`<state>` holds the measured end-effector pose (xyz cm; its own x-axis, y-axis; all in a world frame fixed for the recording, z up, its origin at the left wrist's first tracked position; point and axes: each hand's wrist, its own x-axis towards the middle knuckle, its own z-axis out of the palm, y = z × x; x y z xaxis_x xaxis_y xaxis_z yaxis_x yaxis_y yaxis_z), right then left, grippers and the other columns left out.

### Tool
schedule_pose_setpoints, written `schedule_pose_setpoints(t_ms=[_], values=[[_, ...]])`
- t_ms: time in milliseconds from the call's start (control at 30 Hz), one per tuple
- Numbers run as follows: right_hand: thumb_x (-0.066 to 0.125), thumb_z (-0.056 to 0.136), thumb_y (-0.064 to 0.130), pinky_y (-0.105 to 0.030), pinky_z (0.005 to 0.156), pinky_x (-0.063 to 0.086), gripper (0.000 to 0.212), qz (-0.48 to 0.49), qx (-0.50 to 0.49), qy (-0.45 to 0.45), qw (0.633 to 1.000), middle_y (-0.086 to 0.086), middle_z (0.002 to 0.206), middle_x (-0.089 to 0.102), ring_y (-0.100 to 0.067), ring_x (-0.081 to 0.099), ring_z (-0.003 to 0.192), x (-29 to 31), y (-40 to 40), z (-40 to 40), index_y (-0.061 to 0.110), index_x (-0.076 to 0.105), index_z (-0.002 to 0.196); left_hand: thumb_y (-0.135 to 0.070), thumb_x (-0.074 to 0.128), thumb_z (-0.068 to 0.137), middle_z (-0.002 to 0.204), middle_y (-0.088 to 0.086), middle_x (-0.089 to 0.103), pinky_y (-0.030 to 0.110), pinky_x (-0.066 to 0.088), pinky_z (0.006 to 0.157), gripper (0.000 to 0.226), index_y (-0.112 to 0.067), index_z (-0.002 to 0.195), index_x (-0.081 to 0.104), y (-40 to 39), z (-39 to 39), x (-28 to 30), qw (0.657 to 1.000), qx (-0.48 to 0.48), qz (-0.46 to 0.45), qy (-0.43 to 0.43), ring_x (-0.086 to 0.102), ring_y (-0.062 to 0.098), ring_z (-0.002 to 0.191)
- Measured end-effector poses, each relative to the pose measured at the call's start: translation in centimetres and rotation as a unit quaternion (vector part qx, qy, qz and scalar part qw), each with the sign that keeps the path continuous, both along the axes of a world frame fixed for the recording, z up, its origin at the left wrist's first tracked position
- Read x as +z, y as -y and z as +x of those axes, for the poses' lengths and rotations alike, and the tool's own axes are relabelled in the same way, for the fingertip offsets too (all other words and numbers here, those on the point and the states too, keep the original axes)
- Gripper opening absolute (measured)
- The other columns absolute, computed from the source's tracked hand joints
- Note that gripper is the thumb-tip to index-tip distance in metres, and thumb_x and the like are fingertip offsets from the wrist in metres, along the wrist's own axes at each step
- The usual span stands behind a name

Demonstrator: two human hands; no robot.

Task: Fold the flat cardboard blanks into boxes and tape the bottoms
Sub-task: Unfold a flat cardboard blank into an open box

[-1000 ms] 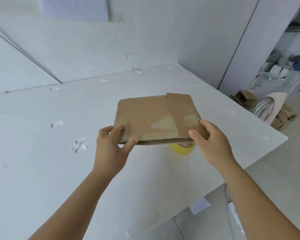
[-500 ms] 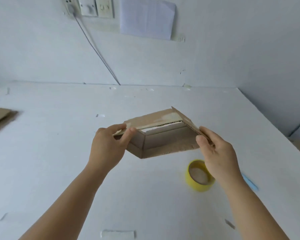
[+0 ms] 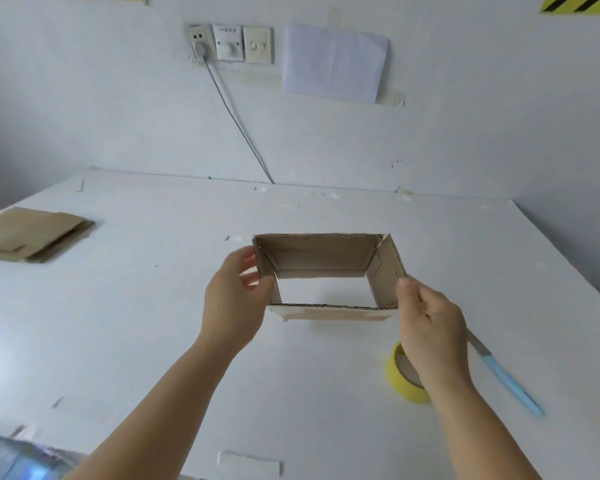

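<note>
Gripped at its two short sides, a brown corrugated cardboard box sleeve (image 3: 329,271) is held squared open at frame centre above the white table (image 3: 136,323); the left hand (image 3: 234,299) and right hand (image 3: 430,327) are each clamped on it. A yellow tape roll (image 3: 400,375) and a blue-handled knife (image 3: 506,379) are seen lower right, flat brown cardboard blanks (image 3: 32,237) at the left edge.

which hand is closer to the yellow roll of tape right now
Right. The right hand is directly over the yellow roll of tape, overlapping it in view; the left hand is across the opened cardboard box.
</note>
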<state>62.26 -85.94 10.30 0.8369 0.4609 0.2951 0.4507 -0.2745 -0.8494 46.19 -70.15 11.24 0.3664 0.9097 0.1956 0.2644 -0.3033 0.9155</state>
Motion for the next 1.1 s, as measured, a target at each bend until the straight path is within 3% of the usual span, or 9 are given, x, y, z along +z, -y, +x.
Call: schedule_pose_setpoints(t_ms=[67, 167, 333, 467, 533, 633, 767, 933, 1100], values=[[0.045, 0.097, 0.032, -0.026, 0.055, 0.031, 0.033, 0.016, 0.001, -0.016, 1.000, 0.011, 0.054, 0.038, -0.007, 0.040, 0.055, -0.5, -0.1, -0.5, 0.018, 0.033, 0.069, -0.014, 0.057, 0.087, 0.105, -0.022, 0.064, 0.013, 0.045, 0.068, 0.041, -0.035, 0.122, 0.059, -0.1, -0.5, -0.1, 0.999, -0.033, 0.002, -0.013, 0.062, -0.011, 0.089], [0.046, 0.097, 0.035, -0.019, 0.066, 0.036, 0.024, 0.015, 0.008, -0.045, 0.999, 0.007, 0.085, 0.054, 0.004, 0.052, 0.077, -1.0, 0.0, -1.4, 0.024, 0.067, 0.099, -0.017, 0.055, 0.089, 0.108, -0.017, 0.061, 0.017, 0.044, 0.072, 0.039, -0.040, 0.121, 0.060, -0.5, -1.1, -0.2, 0.996, -0.075, 0.005, -0.043, 0.063, -0.003, 0.094], [0.041, 0.096, 0.037, -0.018, 0.058, 0.034, 0.023, -0.037, 0.040, -0.024, 0.998, 0.003, 0.080, 0.051, -0.003, 0.051, 0.066, -1.3, 0.1, -2.6, 0.024, 0.056, 0.085, -0.024, 0.062, 0.088, 0.098, -0.024, 0.064, 0.013, 0.043, 0.063, 0.024, -0.037, 0.108, 0.058, -1.6, -1.3, -1.0, 0.997, -0.068, -0.022, -0.036, 0.062, -0.012, 0.079], [0.047, 0.093, 0.044, -0.015, 0.069, 0.035, 0.046, -0.094, 0.024, -0.037, 0.995, 0.007, 0.125, 0.051, -0.003, 0.054, 0.090, -1.9, -0.2, -2.8, 0.030, 0.045, 0.137, -0.030, 0.058, 0.091, 0.099, -0.029, 0.066, 0.008, 0.042, 0.068, 0.018, -0.040, 0.105, 0.063, -2.1, -0.9, -1.6, 0.995, -0.096, -0.033, -0.016, 0.062, -0.008, 0.095], [0.050, 0.093, 0.041, -0.007, 0.071, 0.034, 0.055, -0.093, 0.025, -0.024, 0.995, 0.010, 0.132, 0.049, -0.003, 0.051, 0.096, -2.0, -0.3, -2.8, 0.033, 0.034, 0.145, -0.034, 0.053, 0.092, 0.097, -0.032, 0.063, 0.002, 0.041, 0.070, 0.021, -0.048, 0.104, 0.064, -1.9, -0.9, -1.7, 0.992, -0.129, -0.001, -0.014, 0.055, -0.017, 0.098], [0.057, 0.092, 0.031, 0.006, 0.069, 0.032, 0.054, -0.075, 0.018, 0.002, 0.997, 0.007, 0.126, 0.055, -0.001, 0.051, 0.094, -2.5, -0.4, -2.6, 0.032, 0.039, 0.143, -0.028, 0.064, 0.087, 0.109, -0.024, 0.058, -0.003, 0.038, 0.075, 0.026, -0.042, 0.108, 0.064, -1.9, -1.2, -2.4, 0.985, -0.164, 0.057, -0.009, 0.052, -0.014, 0.104], [0.065, 0.087, 0.017, 0.003, 0.072, 0.038, 0.047, -0.007, 0.002, 0.024, 1.000, 0.013, 0.119, 0.054, 0.002, 0.054, 0.091, -2.9, -0.5, -2.6, 0.028, 0.053, 0.130, -0.009, 0.068, 0.084, 0.111, -0.023, 0.059, 0.001, 0.041, 0.077, 0.039, -0.047, 0.092, 0.067, -2.4, -1.3, -3.3, 0.983, -0.169, 0.071, -0.001, 0.057, -0.007, 0.103], [0.068, 0.084, 0.027, -0.001, 0.064, 0.040, 0.024, -0.030, -0.011, 0.015, 0.999, 0.015, 0.098, 0.065, -0.006, 0.062, 0.084, -3.2, -0.7, -2.3, 0.038, 0.057, 0.102, -0.010, 0.068, 0.083, 0.109, -0.034, 0.058, 0.005, 0.043, 0.082, 0.038, -0.048, 0.086, 0.066, -2.6, -1.2, -3.1, 0.973, -0.205, 0.100, -0.029, 0.056, -0.005, 0.106], [0.067, 0.084, 0.027, -0.032, 0.070, 0.051, 0.012, -0.042, -0.007, 0.039, 0.998, 0.005, 0.091, 0.067, -0.021, 0.062, 0.085, -3.2, -0.6, -1.8, 0.031, 0.061, 0.095, -0.012, 0.064, 0.088, 0.088, -0.022, 0.068, 0.001, 0.039, 0.066, 0.024, -0.034, 0.081, 0.062, -2.4, -1.0, -3.3, 0.976, -0.205, 0.070, -0.021, 0.060, -0.006, 0.074]])
